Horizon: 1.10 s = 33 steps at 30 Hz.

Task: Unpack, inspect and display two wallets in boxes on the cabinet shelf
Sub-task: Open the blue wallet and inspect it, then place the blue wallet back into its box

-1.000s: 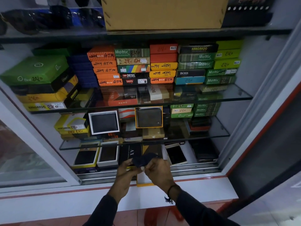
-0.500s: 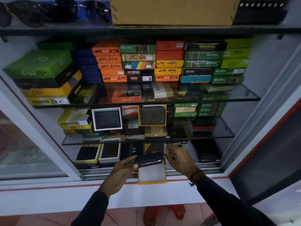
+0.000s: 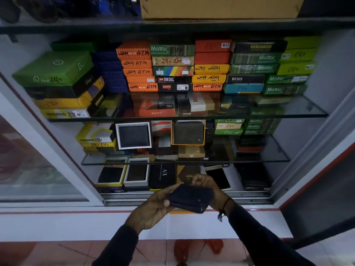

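Dark wallet [image 3: 190,198] held in front of the cabinet's bottom shelf [image 3: 236,181], above the sill. Left hand [image 3: 153,210] grips its left end; right hand [image 3: 209,187] pinches its far edge.

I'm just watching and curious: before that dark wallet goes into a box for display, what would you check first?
1. Dark navy wallet held by both hands: ok; left hand under it, right hand at its far edge.
2. Wallet closed: ok.
3. Its yellow-rimmed box free: cannot tell, mostly hidden.
4. Shelf spot: cannot tell.
5. Olive wallet in yellow-edged box already displayed: ok.
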Each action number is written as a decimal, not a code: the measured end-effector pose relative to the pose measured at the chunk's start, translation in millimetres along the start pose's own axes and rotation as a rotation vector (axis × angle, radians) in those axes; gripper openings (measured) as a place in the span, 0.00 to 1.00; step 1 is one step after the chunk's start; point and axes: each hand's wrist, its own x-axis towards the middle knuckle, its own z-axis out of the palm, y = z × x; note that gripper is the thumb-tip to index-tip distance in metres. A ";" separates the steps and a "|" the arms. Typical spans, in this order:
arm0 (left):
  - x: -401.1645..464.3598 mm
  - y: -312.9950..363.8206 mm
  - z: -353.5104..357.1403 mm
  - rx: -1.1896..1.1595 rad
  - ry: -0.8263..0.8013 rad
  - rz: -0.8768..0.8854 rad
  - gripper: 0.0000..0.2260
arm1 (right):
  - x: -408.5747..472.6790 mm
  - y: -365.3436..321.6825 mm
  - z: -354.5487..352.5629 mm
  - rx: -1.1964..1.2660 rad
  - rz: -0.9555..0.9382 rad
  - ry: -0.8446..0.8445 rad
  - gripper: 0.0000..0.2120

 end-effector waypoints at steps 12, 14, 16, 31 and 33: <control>19.5 0.6 -24.0 0.392 0.359 0.040 0.40 | -15.0 14.9 -36.0 0.170 0.307 0.099 0.15; 23.0 -1.4 -19.8 0.437 0.371 0.045 0.40 | -17.9 16.5 -36.6 0.034 0.242 0.116 0.10; 28.6 -5.9 -11.5 0.521 0.487 0.117 0.38 | -17.1 19.9 -36.4 -0.048 0.135 0.183 0.11; 28.2 -29.4 -13.2 0.905 0.602 0.325 0.12 | -23.5 13.2 -27.8 -0.579 0.015 0.281 0.13; 33.7 -27.7 -21.4 0.649 0.669 0.173 0.08 | -19.1 10.5 -26.3 -0.255 0.172 0.281 0.12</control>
